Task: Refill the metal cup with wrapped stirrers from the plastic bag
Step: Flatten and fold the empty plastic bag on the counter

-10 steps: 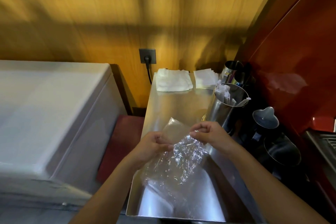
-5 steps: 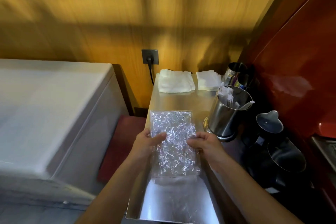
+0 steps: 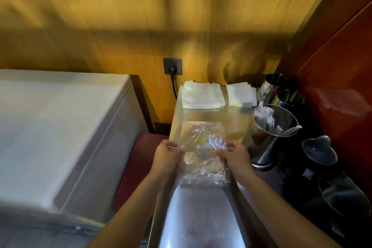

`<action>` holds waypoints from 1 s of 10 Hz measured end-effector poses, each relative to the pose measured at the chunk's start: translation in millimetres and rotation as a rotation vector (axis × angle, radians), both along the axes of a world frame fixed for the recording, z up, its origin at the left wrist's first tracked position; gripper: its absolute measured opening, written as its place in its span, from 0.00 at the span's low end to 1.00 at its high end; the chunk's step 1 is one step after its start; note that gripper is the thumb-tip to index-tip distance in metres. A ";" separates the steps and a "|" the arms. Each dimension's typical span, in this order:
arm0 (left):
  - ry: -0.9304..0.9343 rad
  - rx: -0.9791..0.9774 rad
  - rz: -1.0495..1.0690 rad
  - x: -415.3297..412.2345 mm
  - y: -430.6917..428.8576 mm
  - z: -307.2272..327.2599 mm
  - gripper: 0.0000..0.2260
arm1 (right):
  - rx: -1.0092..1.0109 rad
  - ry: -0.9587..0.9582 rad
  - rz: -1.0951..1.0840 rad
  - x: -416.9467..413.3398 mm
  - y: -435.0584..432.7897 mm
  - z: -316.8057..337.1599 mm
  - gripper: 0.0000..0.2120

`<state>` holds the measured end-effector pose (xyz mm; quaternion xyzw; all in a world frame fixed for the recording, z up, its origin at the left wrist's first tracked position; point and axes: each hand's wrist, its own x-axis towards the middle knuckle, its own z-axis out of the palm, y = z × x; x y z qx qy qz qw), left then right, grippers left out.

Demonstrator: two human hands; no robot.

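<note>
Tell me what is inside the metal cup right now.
The metal cup holds white paper-wrapped stirrers, bunched toward its far left side, with one leaning over the right rim. How far down they reach is hidden by the cup wall.

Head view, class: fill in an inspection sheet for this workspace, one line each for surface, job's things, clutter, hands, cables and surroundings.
Surface: steel counter, shiny, narrow.
Job's things: clear bag held flat over the counter, looks empty; metal cup at right, wrapped stirrers standing inside.
Clutter: folded cloth, napkins, dark jugs at right.
Hands: left hand and right hand each pinch a side of the bag.
Cables: black cord hanging from wall socket.
Surroundings: wood wall, white chest at left, red panel at right.
</note>
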<state>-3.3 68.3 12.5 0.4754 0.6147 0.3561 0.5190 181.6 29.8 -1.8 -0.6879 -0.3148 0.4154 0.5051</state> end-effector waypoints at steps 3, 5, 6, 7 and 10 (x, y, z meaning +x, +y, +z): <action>0.385 0.145 -0.117 17.6 53.5 -15.7 0.06 | -0.093 -0.249 0.047 6.9 59.0 -16.4 0.09; 0.714 0.310 -0.312 26.3 59.4 -36.3 0.09 | -0.221 -0.582 0.129 5.9 64.8 -28.3 0.06; 0.862 0.403 -0.353 25.0 61.7 -38.9 0.10 | -0.242 -0.693 0.155 4.2 67.9 -27.8 0.08; 0.949 0.444 -0.371 23.2 62.9 -40.9 0.10 | -0.286 -0.776 0.186 4.8 70.7 -26.3 0.11; 0.928 0.494 -0.485 20.2 81.1 -10.6 0.19 | -0.275 -0.966 0.208 10.4 83.2 11.6 0.13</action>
